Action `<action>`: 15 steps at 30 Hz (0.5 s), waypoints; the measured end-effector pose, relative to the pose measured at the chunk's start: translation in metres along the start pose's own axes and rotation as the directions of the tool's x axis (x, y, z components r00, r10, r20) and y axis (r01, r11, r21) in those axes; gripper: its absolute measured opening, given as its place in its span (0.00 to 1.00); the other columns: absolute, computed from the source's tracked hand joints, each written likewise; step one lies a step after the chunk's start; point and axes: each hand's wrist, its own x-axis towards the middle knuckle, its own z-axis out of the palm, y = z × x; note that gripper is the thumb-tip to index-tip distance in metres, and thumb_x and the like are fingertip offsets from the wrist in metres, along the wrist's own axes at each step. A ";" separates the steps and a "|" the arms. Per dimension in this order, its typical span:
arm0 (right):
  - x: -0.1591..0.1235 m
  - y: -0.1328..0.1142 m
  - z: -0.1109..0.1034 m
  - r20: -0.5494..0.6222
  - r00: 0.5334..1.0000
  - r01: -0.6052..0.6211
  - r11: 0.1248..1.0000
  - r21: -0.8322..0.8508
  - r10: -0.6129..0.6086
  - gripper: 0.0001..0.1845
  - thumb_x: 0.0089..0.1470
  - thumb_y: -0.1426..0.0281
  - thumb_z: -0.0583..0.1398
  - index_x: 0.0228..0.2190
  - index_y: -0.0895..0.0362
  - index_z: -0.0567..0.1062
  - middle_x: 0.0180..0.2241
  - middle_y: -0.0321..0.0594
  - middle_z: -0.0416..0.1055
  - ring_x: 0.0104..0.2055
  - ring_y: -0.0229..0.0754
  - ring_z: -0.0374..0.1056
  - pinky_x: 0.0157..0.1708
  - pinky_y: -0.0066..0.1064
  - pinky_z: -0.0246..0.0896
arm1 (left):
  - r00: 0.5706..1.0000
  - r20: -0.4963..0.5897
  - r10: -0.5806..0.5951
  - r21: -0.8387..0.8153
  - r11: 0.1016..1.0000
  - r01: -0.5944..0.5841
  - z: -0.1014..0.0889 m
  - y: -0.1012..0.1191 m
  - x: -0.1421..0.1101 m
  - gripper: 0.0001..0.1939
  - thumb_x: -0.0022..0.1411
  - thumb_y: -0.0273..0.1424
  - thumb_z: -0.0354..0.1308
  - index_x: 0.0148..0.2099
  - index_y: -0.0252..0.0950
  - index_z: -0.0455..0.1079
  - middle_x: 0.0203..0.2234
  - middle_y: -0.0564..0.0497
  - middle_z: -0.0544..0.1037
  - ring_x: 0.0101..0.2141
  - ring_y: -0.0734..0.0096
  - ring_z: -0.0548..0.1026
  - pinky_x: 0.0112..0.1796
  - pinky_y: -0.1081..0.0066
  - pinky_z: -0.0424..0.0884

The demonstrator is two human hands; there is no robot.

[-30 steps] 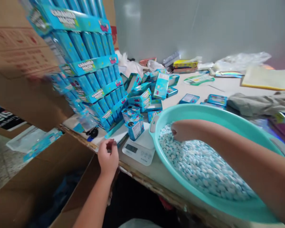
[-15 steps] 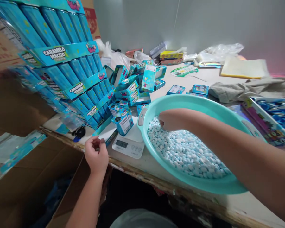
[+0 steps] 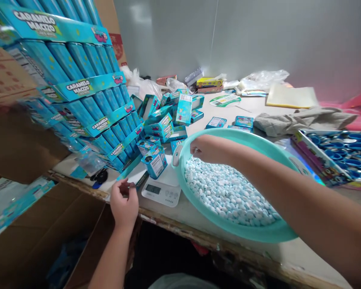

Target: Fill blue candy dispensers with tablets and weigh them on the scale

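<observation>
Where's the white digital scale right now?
In the head view, the white digital scale sits left of centre in the lower half, between the left hand and the turquoise plastic basin, with a blue printed container on it.

**Right hand masks its own grip inside the basin**

At the basin's left end, the curled fingers conceal whether any candies are held. The right forearm covers part of the basin's rim and runs out of view. Left of the basin, the digits on the scale are too small to read, and a small blue box hides part of its platform. Farther left of the basin, the upper edge crops the display stack. Right of the basin, the tray is cut off.
</observation>
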 end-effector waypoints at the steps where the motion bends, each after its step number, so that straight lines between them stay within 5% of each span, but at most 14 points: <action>1: 0.001 -0.002 -0.002 -0.049 0.998 0.039 0.999 0.023 -0.037 0.10 0.60 0.83 0.58 0.36 0.60 0.78 0.35 0.39 0.74 0.35 0.41 0.67 0.34 0.29 0.57 | 1.000 0.000 -0.012 -0.005 1.000 0.012 0.000 0.000 0.000 0.16 0.61 0.39 0.60 0.49 0.38 0.69 0.34 0.51 0.75 0.34 0.65 0.74 0.38 0.66 0.69; 3: 0.005 -0.009 -0.005 -0.172 0.975 0.157 0.984 0.088 -0.140 0.08 0.63 0.80 0.58 0.38 0.60 0.78 0.38 0.39 0.74 0.38 0.39 0.67 0.37 0.27 0.59 | 0.999 0.007 -0.048 -0.010 0.999 0.048 -0.001 0.000 0.000 0.16 0.61 0.39 0.60 0.49 0.39 0.70 0.34 0.51 0.75 0.34 0.65 0.74 0.38 0.66 0.69; 7: 0.019 -0.032 -0.008 -0.386 0.854 0.447 0.871 0.201 -0.349 0.07 0.62 0.81 0.61 0.36 0.60 0.78 0.35 0.38 0.72 0.36 0.39 0.67 0.37 0.28 0.60 | 0.996 0.042 -0.076 -0.033 0.996 0.077 -0.004 -0.001 0.000 0.17 0.62 0.42 0.59 0.49 0.38 0.70 0.34 0.51 0.76 0.34 0.65 0.74 0.37 0.66 0.69; 15: 0.050 -0.079 -0.003 -0.318 0.782 0.600 0.786 0.149 -0.537 0.07 0.62 0.83 0.62 0.36 0.60 0.77 0.38 0.41 0.73 0.39 0.43 0.68 0.39 0.31 0.60 | 0.997 0.068 -0.038 -0.087 0.995 0.044 -0.005 -0.004 0.000 0.14 0.64 0.42 0.57 0.46 0.39 0.70 0.32 0.51 0.75 0.32 0.67 0.74 0.35 0.68 0.70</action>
